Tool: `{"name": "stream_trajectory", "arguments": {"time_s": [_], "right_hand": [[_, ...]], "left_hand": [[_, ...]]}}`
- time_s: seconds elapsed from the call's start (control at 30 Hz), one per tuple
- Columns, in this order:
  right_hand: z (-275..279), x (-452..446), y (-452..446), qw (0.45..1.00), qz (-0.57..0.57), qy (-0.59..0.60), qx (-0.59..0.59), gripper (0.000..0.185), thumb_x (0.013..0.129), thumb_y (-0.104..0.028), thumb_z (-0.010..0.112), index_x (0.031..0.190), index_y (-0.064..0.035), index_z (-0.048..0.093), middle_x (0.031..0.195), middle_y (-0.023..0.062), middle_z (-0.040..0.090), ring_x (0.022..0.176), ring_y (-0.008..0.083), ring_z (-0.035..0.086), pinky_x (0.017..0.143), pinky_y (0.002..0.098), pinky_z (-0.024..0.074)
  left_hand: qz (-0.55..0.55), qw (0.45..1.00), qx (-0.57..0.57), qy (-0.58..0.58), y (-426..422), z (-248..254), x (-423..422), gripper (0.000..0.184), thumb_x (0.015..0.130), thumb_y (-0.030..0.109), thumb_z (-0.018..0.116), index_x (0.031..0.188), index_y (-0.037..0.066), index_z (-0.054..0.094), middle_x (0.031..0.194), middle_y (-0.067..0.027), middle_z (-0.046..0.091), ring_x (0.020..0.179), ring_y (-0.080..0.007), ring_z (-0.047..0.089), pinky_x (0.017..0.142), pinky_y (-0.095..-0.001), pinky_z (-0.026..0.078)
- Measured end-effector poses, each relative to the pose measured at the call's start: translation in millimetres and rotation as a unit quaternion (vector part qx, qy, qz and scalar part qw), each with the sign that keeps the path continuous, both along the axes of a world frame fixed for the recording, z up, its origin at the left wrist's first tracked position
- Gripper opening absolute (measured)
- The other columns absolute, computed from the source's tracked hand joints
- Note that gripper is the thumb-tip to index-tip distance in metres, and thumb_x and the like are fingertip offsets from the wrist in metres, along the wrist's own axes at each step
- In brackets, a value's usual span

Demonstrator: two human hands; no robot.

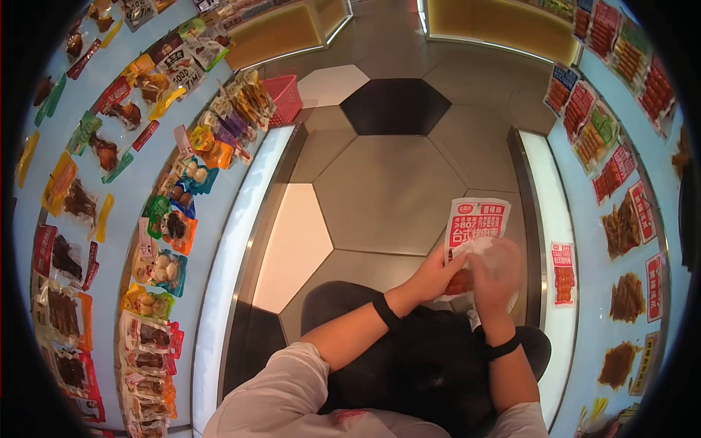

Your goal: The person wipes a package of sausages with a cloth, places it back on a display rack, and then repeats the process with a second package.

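Note:
My left hand point(432, 279) is closed on the lower left edge of a sausage packet point(476, 216), held upright over my lap. The packet has a red and white printed top with Chinese lettering and "80%", and reddish sausages show through its lower part. Against the front of the packet is my right hand point(502, 274), its fingers bent and blurred. A thin whitish cloth point(480, 247) or tissue lies at those fingers, touching the packet. Both wrists wear black bands.
Snack packets point(152, 271) hang in rows on the left display wall. More sausage and meat packets point(626, 298) hang on the right. One similar sausage packet point(563, 274) stands on the lit right ledge point(558, 343). A pink basket point(285, 100) sits beyond the left shelf.

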State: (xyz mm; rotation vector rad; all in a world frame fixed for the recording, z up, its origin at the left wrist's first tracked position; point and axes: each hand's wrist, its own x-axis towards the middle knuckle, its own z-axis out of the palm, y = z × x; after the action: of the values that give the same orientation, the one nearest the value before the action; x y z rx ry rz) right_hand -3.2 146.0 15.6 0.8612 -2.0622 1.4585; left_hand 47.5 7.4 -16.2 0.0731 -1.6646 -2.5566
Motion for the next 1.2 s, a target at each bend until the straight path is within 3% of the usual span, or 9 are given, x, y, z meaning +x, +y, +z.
{"name": "stream_trajectory", "arguments": {"time_s": [0.07, 0.3, 0.5, 0.6, 0.73, 0.87, 1.03, 1.17, 1.2], "right_hand": [[3.7, 2.6, -0.8, 0.997, -0.018, 0.061, 0.043, 0.031, 0.075, -0.006, 0.079, 0.101, -0.0005, 0.062, 0.115, 0.0164, 0.059, 0.100, 0.0324, 0.060, 0.084, 0.0380, 0.0508], [13.7, 12.8, -5.3, 0.993, -0.017, 0.064, 0.100, 0.044, 0.076, -0.028, 0.078, 0.112, -0.0051, 0.065, 0.123, 0.0116, 0.058, 0.114, 0.0304, 0.053, 0.097, 0.0437, 0.0379], [7.8, 9.4, 0.0, 0.997, -0.032, 0.057, 0.052, 0.041, 0.076, -0.020, 0.076, 0.112, -0.0051, 0.064, 0.118, 0.0108, 0.060, 0.104, 0.0300, 0.056, 0.091, 0.0427, 0.0424], [7.9, 2.0, 4.4, 0.997, -0.050, 0.038, 0.040, 0.035, 0.077, -0.016, 0.073, 0.108, -0.0042, 0.065, 0.110, 0.0116, 0.061, 0.098, 0.0308, 0.058, 0.087, 0.0419, 0.0460], [10.1, 21.6, -1.4, 0.993, 0.069, 0.069, 0.066, 0.030, 0.077, -0.012, 0.072, 0.104, -0.0029, 0.067, 0.106, 0.0127, 0.063, 0.096, 0.0311, 0.060, 0.082, 0.0413, 0.0494], [9.2, -0.1, 5.6, 0.999, -0.025, -0.019, 0.034, 0.025, 0.076, -0.009, 0.071, 0.100, -0.0024, 0.067, 0.103, 0.0121, 0.062, 0.093, 0.0304, 0.061, 0.079, 0.0401, 0.0516], [5.4, 20.9, -6.9, 0.995, 0.070, 0.055, 0.039, 0.019, 0.080, -0.005, 0.066, 0.098, -0.0012, 0.066, 0.100, 0.0125, 0.061, 0.090, 0.0326, 0.060, 0.077, 0.0407, 0.0505], [-3.4, -13.5, 5.0, 0.997, -0.045, -0.041, 0.041, 0.022, 0.078, -0.006, 0.068, 0.100, -0.0015, 0.067, 0.102, 0.0125, 0.062, 0.094, 0.0320, 0.061, 0.081, 0.0408, 0.0510], [-3.0, -8.6, 4.6, 0.999, -0.013, -0.026, 0.039, 0.022, 0.078, -0.006, 0.068, 0.100, -0.0015, 0.067, 0.102, 0.0126, 0.062, 0.094, 0.0321, 0.061, 0.081, 0.0405, 0.0510]], "left_hand": [[-0.018, 0.998, 0.050, -0.021, 1.7, 7.8, 7.4, 0.031, 0.106, 0.022, 0.046, 0.133, 0.006, 0.048, 0.116, -0.0049, 0.060, 0.097, -0.0106, 0.060, 0.082, -0.0275, 0.052], [0.005, 0.991, 0.135, 0.013, -0.8, 3.3, 6.1, 0.058, 0.107, 0.046, 0.024, 0.145, 0.004, 0.038, 0.143, -0.0143, 0.048, 0.131, -0.0284, 0.050, 0.110, -0.0426, 0.042], [0.015, 0.994, 0.094, 0.060, 14.8, 16.8, 16.9, 0.065, 0.106, 0.052, 0.020, 0.149, 0.005, 0.031, 0.150, -0.0144, 0.041, 0.137, -0.0291, 0.043, 0.116, -0.0428, 0.033], [0.015, 0.997, -0.008, 0.071, 17.5, 21.6, 14.4, 0.062, 0.107, 0.050, 0.022, 0.148, 0.005, 0.032, 0.148, -0.0148, 0.042, 0.136, -0.0282, 0.044, 0.115, -0.0418, 0.034], [0.008, 0.999, 0.024, 0.046, 8.0, -6.3, 13.8, 0.057, 0.108, 0.045, 0.020, 0.145, 0.004, 0.036, 0.145, -0.0150, 0.046, 0.135, -0.0275, 0.046, 0.113, -0.0417, 0.036], [0.062, 0.997, 0.045, 0.020, 16.0, 4.7, 13.4, 0.060, 0.107, 0.049, 0.019, 0.142, 0.004, 0.040, 0.141, -0.0141, 0.050, 0.129, -0.0268, 0.050, 0.111, -0.0405, 0.039], [0.049, 0.998, 0.017, 0.018, 10.4, -1.9, 10.4, 0.064, 0.106, 0.053, 0.021, 0.143, 0.004, 0.041, 0.140, -0.0123, 0.052, 0.129, -0.0253, 0.051, 0.110, -0.0389, 0.039], [0.094, 0.995, 0.018, 0.003, 14.9, 15.5, 11.8, 0.066, 0.106, 0.055, 0.020, 0.142, 0.004, 0.042, 0.140, -0.0118, 0.052, 0.129, -0.0251, 0.051, 0.110, -0.0390, 0.039], [0.096, 0.995, 0.032, 0.008, 15.3, 15.9, 10.4, 0.067, 0.105, 0.056, 0.020, 0.143, 0.005, 0.042, 0.140, -0.0118, 0.052, 0.129, -0.0252, 0.051, 0.110, -0.0393, 0.039]]}}
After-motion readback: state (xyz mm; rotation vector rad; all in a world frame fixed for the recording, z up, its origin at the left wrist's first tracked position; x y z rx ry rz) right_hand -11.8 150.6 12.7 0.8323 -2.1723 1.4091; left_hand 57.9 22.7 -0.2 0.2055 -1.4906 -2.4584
